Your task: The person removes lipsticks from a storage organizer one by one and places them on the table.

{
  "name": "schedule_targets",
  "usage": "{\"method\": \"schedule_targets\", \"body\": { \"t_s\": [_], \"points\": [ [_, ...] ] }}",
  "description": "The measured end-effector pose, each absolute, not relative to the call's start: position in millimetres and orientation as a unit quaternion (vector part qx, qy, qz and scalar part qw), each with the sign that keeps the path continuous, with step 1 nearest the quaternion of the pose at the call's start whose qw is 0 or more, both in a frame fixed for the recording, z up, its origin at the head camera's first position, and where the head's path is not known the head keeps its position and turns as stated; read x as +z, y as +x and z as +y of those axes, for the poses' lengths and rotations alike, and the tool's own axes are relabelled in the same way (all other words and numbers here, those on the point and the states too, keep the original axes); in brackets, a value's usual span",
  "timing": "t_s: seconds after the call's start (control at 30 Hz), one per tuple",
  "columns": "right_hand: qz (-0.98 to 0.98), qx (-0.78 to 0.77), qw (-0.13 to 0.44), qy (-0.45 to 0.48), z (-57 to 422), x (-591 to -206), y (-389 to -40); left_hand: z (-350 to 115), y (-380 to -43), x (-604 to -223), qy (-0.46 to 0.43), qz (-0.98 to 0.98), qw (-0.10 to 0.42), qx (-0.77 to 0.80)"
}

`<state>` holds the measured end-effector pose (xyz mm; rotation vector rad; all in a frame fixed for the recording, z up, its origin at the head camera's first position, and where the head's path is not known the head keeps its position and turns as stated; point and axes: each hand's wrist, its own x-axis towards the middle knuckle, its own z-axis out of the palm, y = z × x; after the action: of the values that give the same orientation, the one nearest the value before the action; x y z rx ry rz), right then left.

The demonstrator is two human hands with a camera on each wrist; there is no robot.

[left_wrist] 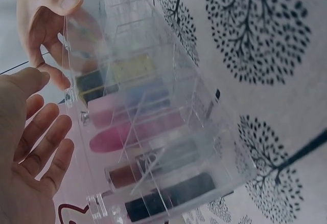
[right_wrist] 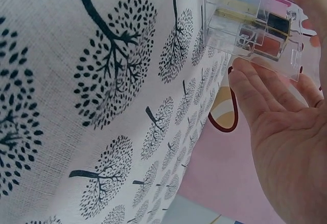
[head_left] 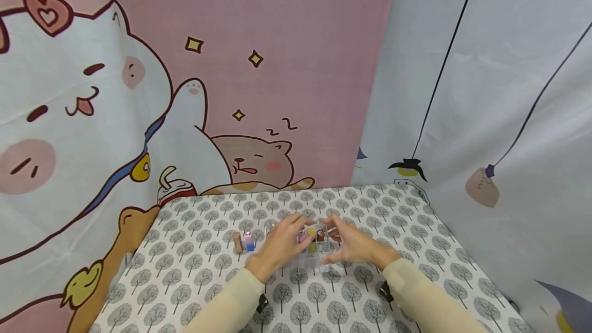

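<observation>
A clear compartment box (head_left: 302, 263) with a transparent lid stands on the table before me, holding several lipstick-like tubes. Among them are a pink tube (left_wrist: 104, 139), a black one (left_wrist: 176, 196) and a black-capped yellow one (right_wrist: 230, 19). My left hand (head_left: 283, 240) hovers over the left and middle of the box, its fingers loosely bent and empty. At the right end is my right hand (head_left: 353, 245), thumb at the near side and fingers at the far side. In the right wrist view, its fingers (right_wrist: 265, 86) extend beside the clear end wall.
Left of the box, a brown tube (head_left: 238, 242) and a pink-to-blue tube (head_left: 249, 241) stand upright on the tree-print tablecloth (head_left: 194, 271). A cartoon-printed curtain (head_left: 314, 66) hangs behind the table, and a pale one (head_left: 509, 117) at the right.
</observation>
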<state>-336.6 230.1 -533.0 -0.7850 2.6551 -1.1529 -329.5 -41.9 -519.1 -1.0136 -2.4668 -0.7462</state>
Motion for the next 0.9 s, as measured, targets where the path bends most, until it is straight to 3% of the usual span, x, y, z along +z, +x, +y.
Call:
{"method": "schedule_targets", "body": {
  "t_s": [0.17,0.43,0.9],
  "points": [
    [0.878,-0.394,0.074,-0.263,231,-533,-337,-33,-329,-521,-0.349,-0.882,0.184,-0.258],
    [0.872,-0.404,0.075,-0.267,231,-535,-336,-19,-332,-532,-0.337,-0.884,0.260,-0.194],
    [0.872,-0.401,0.071,-0.271,231,-537,-335,-1,-328,-544,-0.274,-0.907,0.300,-0.113]
  ]
}}
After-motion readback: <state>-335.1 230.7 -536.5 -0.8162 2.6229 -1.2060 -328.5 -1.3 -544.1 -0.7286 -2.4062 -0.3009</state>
